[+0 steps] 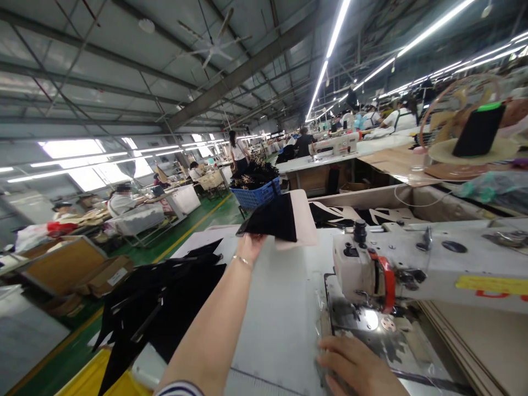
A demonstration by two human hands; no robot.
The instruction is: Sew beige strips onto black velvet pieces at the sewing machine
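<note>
My left hand [249,246] reaches far forward over the grey sewing table [272,308] and grips a flat piece, black fabric [274,219] over a pale pink template board [304,220], held up above the table's far edge. My fingers are hidden under the piece. My right hand [357,367] rests near the bottom edge on the metal plate [363,324] beside the white sewing machine [412,269]; its fingers curl loosely and nothing shows in them.
A heap of black fabric pieces [165,308] hangs off the table's left side above something yellow [91,379]. A blue crate [256,195] of dark items stands beyond. Other workers sit at sewing stations further back. A black thread cone [478,132] stands at right.
</note>
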